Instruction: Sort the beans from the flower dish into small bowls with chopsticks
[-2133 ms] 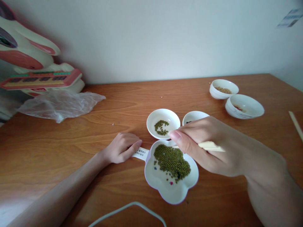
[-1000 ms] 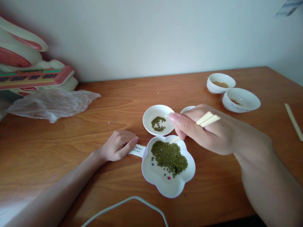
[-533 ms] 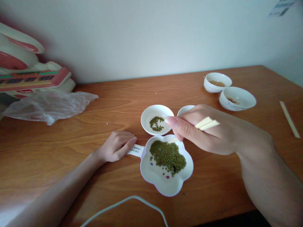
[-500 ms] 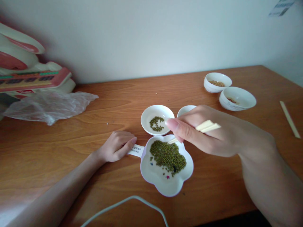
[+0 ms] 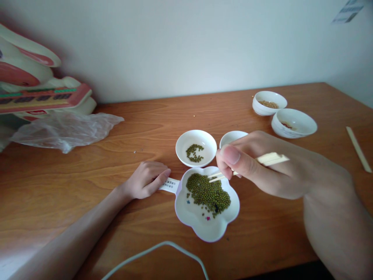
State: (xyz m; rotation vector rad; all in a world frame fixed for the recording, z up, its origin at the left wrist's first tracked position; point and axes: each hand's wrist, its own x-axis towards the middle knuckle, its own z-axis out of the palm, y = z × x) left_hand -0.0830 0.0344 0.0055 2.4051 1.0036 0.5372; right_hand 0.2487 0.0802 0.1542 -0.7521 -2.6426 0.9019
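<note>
My right hand [image 5: 256, 163] is closed around a pair of chopsticks [image 5: 269, 158], whose tips touch the mung beans [image 5: 208, 194] in a flower-shaped dish [image 5: 201, 229]. By its labelled handle [image 5: 170, 186], my left hand [image 5: 148, 179] grips the dish, fingers folded over the end. Just behind it stands a white bowl [image 5: 182, 149] with a small heap of mung beans [image 5: 194, 153]. A second white bowl [image 5: 231, 137] is partly covered by my right hand, so its contents are hidden.
At the back right are a bowl of tan grains [image 5: 269, 104] and a bowl with a few reddish bits [image 5: 303, 124]. A pale stick [image 5: 358, 149] lies far right. Clear plastic [image 5: 70, 130] and a rabbit-shaped toy [image 5: 49, 97] sit at left. A cable [image 5: 157, 245] curves in front.
My right hand has shifted slightly right, and more of the chopstick tips shows over the beans. My left hand keeps its hold on the handle. The whole view has moved slightly.
</note>
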